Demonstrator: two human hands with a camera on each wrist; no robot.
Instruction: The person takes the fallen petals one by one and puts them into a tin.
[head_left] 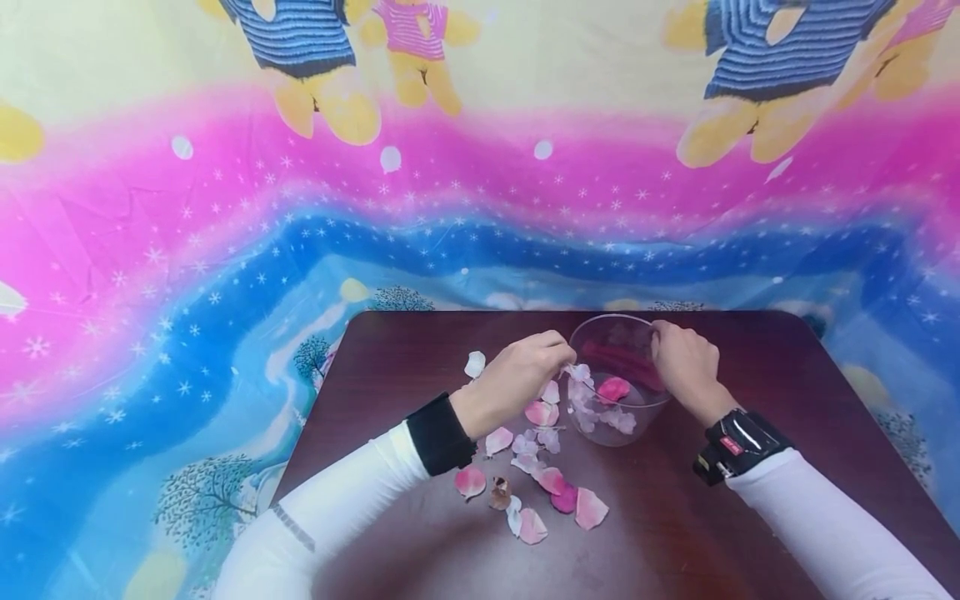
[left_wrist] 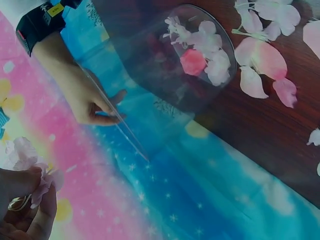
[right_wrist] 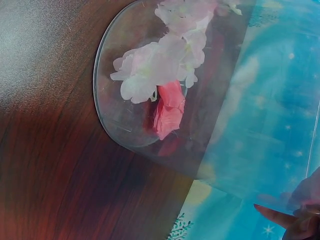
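1. Your head camera looks forward and down from above the near edge of the table [head_left: 420,350].
2. Your left wrist camera sits close, facing right toward the glass bowl [left_wrist: 165,65].
3. Your right wrist camera looks leftward, very near the same bowl, which all three views share.

You're in long white sleeves; your left arm [head_left: 352,487] has a plain black cuff at the wrist, and your right arm [head_left: 817,521] wears a black wrist unit bearing a small red label.

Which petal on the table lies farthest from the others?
The white petal, alone near the left hand, toward the far side of the table. The rest lie clustered nearer the person, beside the glass bowl.
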